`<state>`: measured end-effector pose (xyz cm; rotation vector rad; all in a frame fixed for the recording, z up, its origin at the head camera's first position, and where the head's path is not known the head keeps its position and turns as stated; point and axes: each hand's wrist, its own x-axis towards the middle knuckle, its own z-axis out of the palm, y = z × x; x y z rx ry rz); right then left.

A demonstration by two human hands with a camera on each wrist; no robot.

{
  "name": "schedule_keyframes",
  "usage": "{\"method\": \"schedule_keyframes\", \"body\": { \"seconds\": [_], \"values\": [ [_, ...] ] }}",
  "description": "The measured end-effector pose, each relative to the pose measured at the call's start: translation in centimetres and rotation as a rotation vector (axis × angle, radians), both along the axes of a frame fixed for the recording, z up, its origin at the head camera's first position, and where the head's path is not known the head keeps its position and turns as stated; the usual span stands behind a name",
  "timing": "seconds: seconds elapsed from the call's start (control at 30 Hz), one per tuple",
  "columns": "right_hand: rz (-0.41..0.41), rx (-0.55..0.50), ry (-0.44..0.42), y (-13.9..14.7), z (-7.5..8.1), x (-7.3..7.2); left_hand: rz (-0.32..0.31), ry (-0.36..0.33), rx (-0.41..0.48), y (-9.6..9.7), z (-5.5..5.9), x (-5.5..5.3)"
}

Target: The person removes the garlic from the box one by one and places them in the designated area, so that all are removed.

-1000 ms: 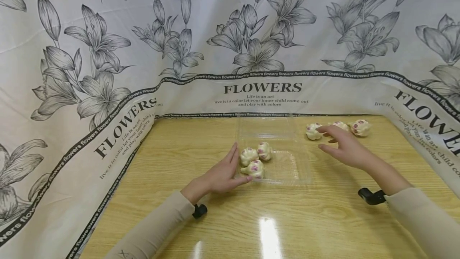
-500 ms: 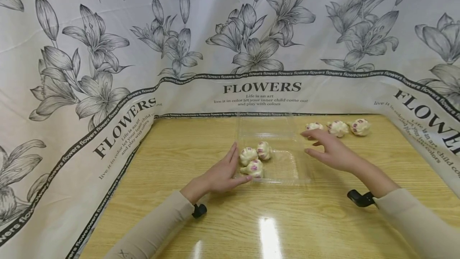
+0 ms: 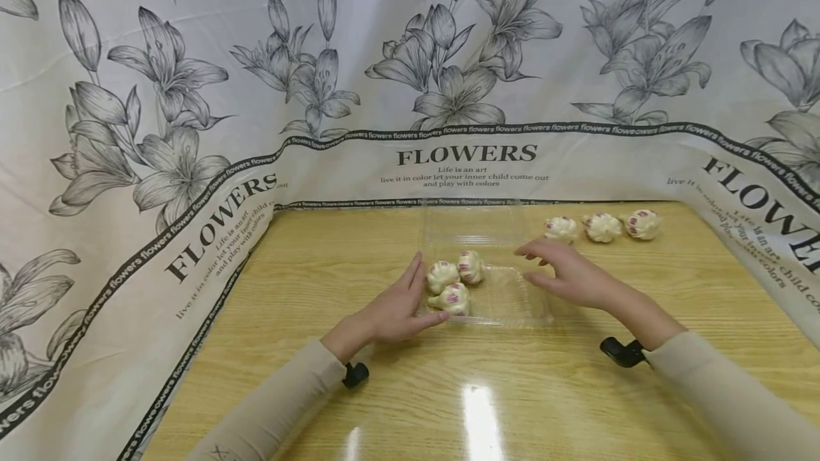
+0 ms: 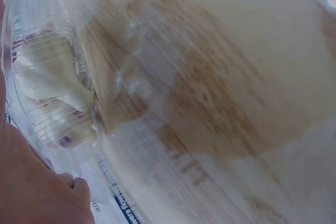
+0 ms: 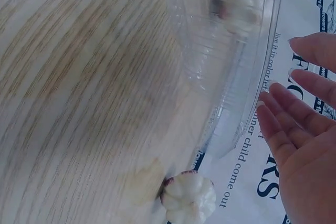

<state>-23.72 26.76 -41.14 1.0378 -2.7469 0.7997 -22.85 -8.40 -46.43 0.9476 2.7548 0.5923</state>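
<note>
- A flower-printed white cloth (image 3: 576, 105) hangs behind and to the sides of a wood-grain bench (image 3: 564, 383), meeting it along the far edge.
- At the middle of the bench sits a clear plastic container (image 3: 506, 294), its lid (image 3: 470, 223) folded back toward the far side, which leaves the base accessible from above.
- Three purple-streaked white garlic bulbs (image 3: 442, 277) lie bunched at the left of the base, where the wall likely keeps them from rolling.
- A person's left hand (image 3: 398, 310) lies along the container's left side, fingers nearly straight, thumb at the near edge; it touches without gripping, probably to steady the light plastic.
- The right hand (image 3: 573, 277) hovers by the container's right side, fingers parted, softly bent and holding nothing; whether the fingertips brush the transparent plastic is hard to tell.
- Three more bulbs (image 3: 601, 228) sit in a row at far right, just beyond the right hand, presumably for easy reach.
</note>
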Motion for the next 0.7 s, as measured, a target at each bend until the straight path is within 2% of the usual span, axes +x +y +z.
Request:
{"method": "schedule_keyframes", "body": {
  "seconds": [0.4, 0.7],
  "values": [
    [0.038, -0.038, -0.109, -2.1, -0.7, -0.5, -0.002, 0.01, -0.008, 0.0, 0.0, 0.0],
    [0.056, -0.017, -0.076, -3.7, -1.8, -1.2, 0.002, -0.01, -0.003, 0.0, 0.1, 0.1]
  ]
}}
